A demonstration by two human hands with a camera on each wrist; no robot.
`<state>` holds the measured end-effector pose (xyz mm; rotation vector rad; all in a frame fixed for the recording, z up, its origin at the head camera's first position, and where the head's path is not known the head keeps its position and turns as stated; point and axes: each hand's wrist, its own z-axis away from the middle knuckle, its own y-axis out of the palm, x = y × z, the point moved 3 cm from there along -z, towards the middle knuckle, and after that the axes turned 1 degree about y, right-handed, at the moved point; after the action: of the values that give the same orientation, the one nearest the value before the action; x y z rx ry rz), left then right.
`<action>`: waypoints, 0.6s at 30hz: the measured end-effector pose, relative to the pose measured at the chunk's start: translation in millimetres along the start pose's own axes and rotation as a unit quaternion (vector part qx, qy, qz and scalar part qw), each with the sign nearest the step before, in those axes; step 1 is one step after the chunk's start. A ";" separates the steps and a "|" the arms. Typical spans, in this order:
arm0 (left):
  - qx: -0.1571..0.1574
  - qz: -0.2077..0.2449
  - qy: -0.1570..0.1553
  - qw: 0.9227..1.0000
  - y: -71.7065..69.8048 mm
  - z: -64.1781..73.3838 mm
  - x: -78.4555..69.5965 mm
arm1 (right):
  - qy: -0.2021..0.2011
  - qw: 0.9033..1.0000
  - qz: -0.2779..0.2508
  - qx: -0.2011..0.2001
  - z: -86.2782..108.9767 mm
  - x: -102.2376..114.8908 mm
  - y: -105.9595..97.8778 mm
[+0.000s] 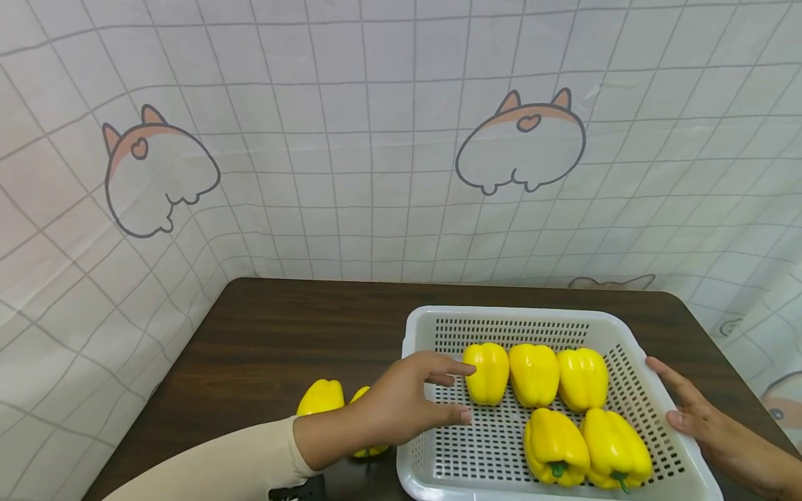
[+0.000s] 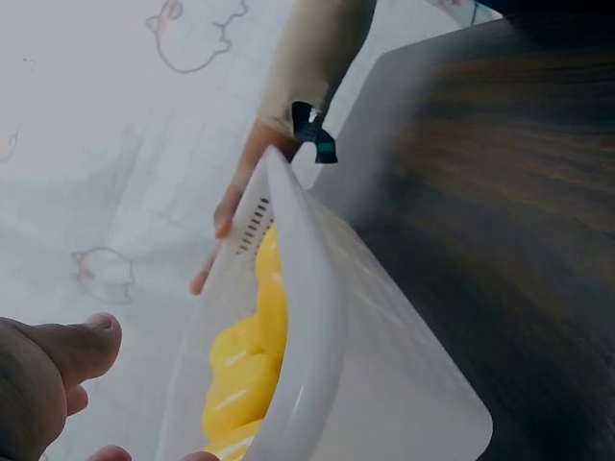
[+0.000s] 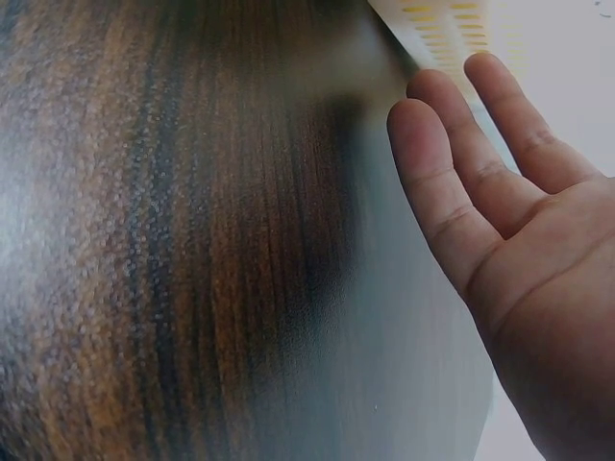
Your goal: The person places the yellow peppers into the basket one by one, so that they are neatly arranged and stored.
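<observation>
A white perforated plastic basket (image 1: 464, 480) holds yellow bell peppers: three in a back row and two in front at the right. My left hand (image 1: 413, 396) reaches over the basket's left side, its thumb and fingers spread apart and nothing between them. Its fingertips are close to the leftmost back pepper (image 1: 486, 376); whether they touch it I cannot tell. At the right rim, my right hand (image 1: 714, 424) rests with its fingers extended against the basket. The right wrist view shows straight fingers (image 3: 437, 182) beside the basket. Two more peppers (image 1: 321, 397) lie left of it, partly behind my left forearm.
The basket stands on a dark wood-grain table (image 1: 301, 313), towards its right side. A white grid-patterned curtain (image 1: 376, 174) with cartoon animal drawings hangs behind the table and along both sides.
</observation>
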<state>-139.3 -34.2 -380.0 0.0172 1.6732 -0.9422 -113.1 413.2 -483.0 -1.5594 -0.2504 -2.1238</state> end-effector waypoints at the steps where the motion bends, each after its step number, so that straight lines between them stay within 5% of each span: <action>1: -0.001 0.002 0.000 1.000 -2.3 1.5 0.5 | -0.002 1.000 0.001 0.001 -0.3 -0.2 -0.1; 18: -0.048 0.056 -0.009 0.997 -41.0 33.5 18.9 | -0.022 1.000 -0.002 0.000 0.5 0.3 0.5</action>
<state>-138.0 -89.9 -373.0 0.0381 1.6814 -0.7754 -112.5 412.9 -482.6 -1.6087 -0.2681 -2.0948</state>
